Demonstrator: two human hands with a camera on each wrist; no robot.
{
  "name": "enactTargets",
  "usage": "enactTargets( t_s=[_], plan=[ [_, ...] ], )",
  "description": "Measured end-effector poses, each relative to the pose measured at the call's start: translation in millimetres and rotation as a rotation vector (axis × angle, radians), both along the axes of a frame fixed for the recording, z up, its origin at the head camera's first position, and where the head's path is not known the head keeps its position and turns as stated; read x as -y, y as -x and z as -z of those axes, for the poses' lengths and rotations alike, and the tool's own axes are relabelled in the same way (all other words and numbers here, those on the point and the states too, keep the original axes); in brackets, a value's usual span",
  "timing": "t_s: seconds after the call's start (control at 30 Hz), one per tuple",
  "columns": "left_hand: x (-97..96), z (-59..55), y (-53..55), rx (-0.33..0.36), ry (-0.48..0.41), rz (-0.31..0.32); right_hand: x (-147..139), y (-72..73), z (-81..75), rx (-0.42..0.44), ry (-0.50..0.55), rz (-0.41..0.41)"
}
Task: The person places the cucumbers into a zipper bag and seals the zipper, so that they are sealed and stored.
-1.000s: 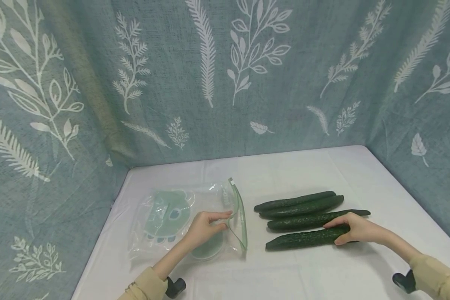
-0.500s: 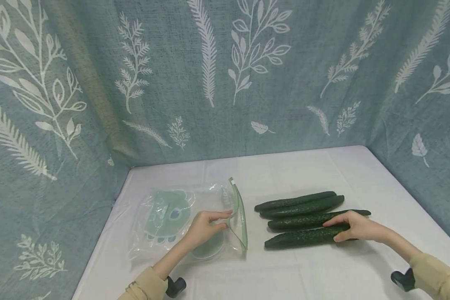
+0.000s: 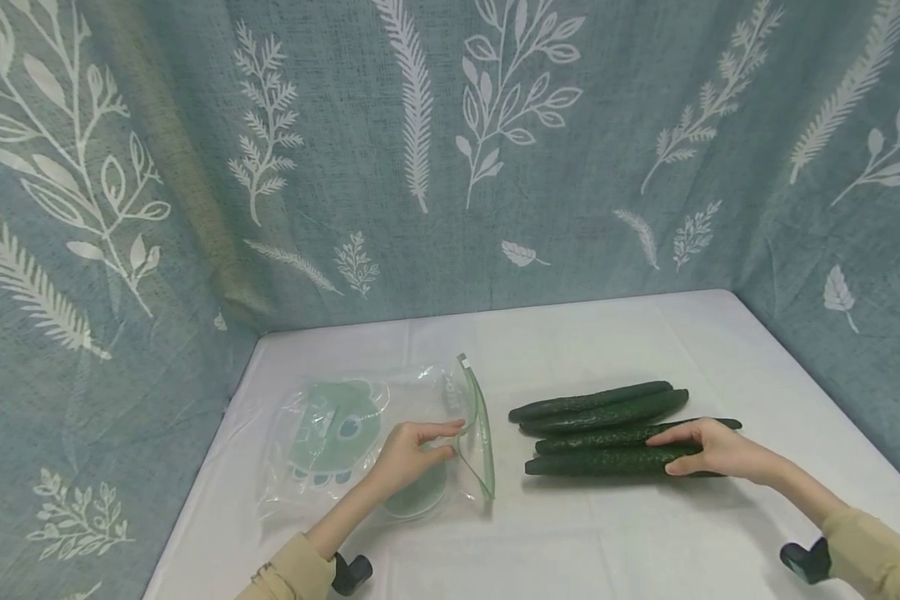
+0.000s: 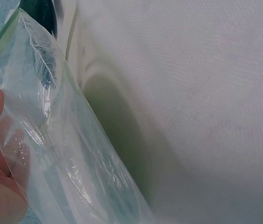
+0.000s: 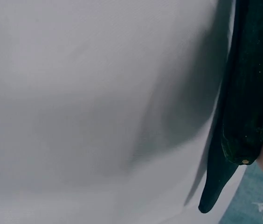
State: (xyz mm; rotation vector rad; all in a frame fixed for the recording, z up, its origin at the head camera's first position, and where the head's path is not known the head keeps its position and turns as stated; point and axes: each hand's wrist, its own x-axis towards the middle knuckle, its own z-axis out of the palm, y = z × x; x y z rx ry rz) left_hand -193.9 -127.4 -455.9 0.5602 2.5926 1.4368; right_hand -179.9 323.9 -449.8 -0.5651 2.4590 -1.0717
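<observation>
In the head view my left hand (image 3: 412, 450) pinches the green-edged mouth of a clear zip bag (image 3: 427, 387) printed with a pale green animal. The bag lies flat except for its mouth, which stands parted. The left wrist view shows thumb and fingers at the film of the raised bag (image 4: 52, 116). To the right, my right hand (image 3: 720, 452) grips the nearest cucumber (image 3: 600, 462) around its right part, thumb on the near side. Its end (image 5: 248, 144) shows large in the right wrist view, overlapping another cucumber (image 5: 215, 186) behind it.
Beyond the gripped cucumber lie a second cucumber (image 3: 600, 438) and two more set close together, the farthest cucumber (image 3: 592, 401) and its neighbour (image 3: 615, 412). All lie on a white-covered table (image 3: 570, 342). A leaf-patterned curtain (image 3: 450, 250) hangs along the back and sides.
The gripped cucumber has shifted away from the table's front and levelled out, so its left end sits higher in the head view. My left hand and the bag look unchanged.
</observation>
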Motion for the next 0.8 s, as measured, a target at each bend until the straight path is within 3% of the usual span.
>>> enactTargets(
  t_s=[0.37, 0.8],
  plan=[
    [-0.3, -0.8, -0.7, -0.014, -0.012, 0.001, 14, 2.7, -5.2, -0.011, -0.012, 0.045],
    [0.3, 0.8, -0.6, -0.03, -0.014, 0.003, 39, 1.9, -4.6, -0.086, 0.004, 0.104]
  ],
)
